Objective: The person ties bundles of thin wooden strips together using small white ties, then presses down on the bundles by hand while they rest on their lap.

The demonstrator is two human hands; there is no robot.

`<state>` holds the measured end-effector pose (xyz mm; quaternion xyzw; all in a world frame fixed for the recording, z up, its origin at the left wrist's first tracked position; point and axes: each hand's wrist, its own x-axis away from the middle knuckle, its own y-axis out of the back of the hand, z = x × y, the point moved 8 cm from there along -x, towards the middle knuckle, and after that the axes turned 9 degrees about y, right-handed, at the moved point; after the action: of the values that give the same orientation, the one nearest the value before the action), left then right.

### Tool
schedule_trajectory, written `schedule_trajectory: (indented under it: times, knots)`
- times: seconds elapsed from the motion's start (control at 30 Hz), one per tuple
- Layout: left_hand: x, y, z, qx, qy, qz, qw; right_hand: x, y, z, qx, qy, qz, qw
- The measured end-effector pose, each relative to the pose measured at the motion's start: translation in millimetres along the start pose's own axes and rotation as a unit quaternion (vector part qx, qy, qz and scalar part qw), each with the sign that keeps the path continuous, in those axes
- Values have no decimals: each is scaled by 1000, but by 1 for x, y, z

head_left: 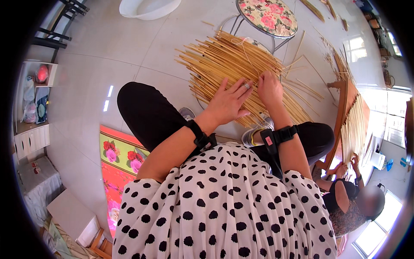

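Arranged before knees (133, 99), near flowered stool (268, 16): layer of straw-coloured stalks (215, 58), mostly aligned side by side. Left hand (230, 102) on stalks, fingers splayed; right hand (271, 88) pinching pale thread (246, 52). Remaining, apparently: straggling stalks at right edge, slack in thread.

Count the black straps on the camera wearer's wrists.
2: the left strap just behind the left hand, and the right strap just behind the right hand. No others show there.
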<state>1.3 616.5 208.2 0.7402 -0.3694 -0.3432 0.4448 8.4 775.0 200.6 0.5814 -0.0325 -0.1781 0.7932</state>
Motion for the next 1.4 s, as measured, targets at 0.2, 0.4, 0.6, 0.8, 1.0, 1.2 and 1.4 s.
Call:
schedule_trajectory:
  times: [0.2, 0.4, 0.6, 0.8, 1.0, 1.2, 1.4]
  knots:
    - [13, 12, -1, 13, -20, -2, 1000, -2, 8, -3, -21, 28, -13, 999]
    - [-3, 17, 0, 56, -5, -30, 998, -1, 9, 1, -54, 48, -19, 997]
    - [-11, 9, 0, 19, 50, -34, 998, -1, 9, 8, -54, 45, -10, 998]
    - [-13, 7, 0, 29, 65, -31, 997, 0, 16, 12, -45, 30, -13, 998]
    - [-9, 7, -2, 11, 36, -44, 998, -3, 8, 2, -24, 6, -4, 1000]
    - [-6, 14, 7, 86, 44, 11, 995, 2, 15, -4, -39, 5, -28, 999]
    - [22, 48, 8, 27, 34, -1, 999, 55, 55, 40, -120, 97, -110, 982]
